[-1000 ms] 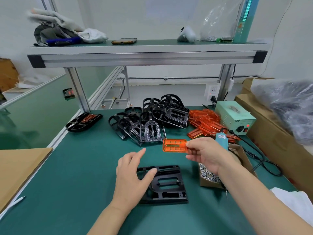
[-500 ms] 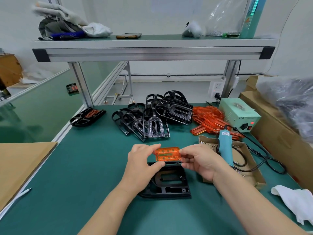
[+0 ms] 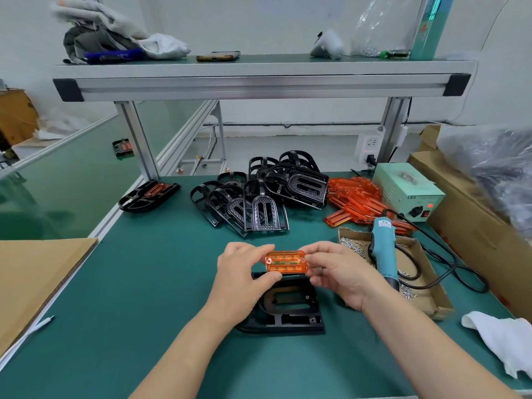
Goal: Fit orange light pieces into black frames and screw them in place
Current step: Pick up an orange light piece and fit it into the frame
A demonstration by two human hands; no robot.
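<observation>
Wall: white wall (image 3: 259, 24), evenly lit, across 12 o'clock.
Floor: pale grey floor (image 3: 288, 145), beyond the bench at 12 o'clock.
Workbench: green-topped workbench (image 3: 144, 283), filling 6 o'clock.
Shelf: aluminium-framed upper shelf (image 3: 259, 82) at 12 o'clock, on aluminium posts (image 3: 138, 139).
Neighbouring bench: second green bench (image 3: 57, 182), 9 o'clock.
Socket: white power socket (image 3: 370, 144), 1 o'clock.

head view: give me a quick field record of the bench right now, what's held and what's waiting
held: orange translucent rectangular light piece, pinched at its ends by left hand and right hand
below hands: flat black plastic frame on green mat, no orange piece fitted yet
tool: teal electric screwdriver lying in cardboard tray of silver screws, untouched
stock: heap of black frames, heap of orange pieces, both behind
done: black frame with orange insert, far left
</observation>
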